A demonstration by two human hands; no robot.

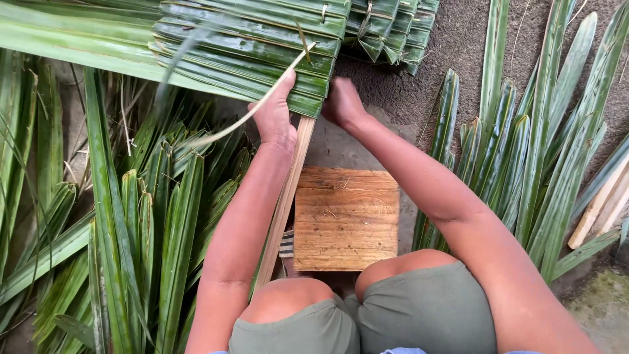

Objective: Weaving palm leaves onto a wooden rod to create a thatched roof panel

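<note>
The folded green palm leaves [262, 49] are pressed just above the wooden stick [285, 196] by the flat, open left hand [275, 111] and gripped at their lower edge by the closed right hand [342, 103].

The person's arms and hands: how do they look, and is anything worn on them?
Both arms are bare along all of their visible length, with no sleeves in view. The left hand and the right hand wear no gloves, and no ring, watch or bracelet is visible. The fingers are mostly hidden behind the folded green leaves. Lower down, grey-green shorts cover the thighs.
</note>
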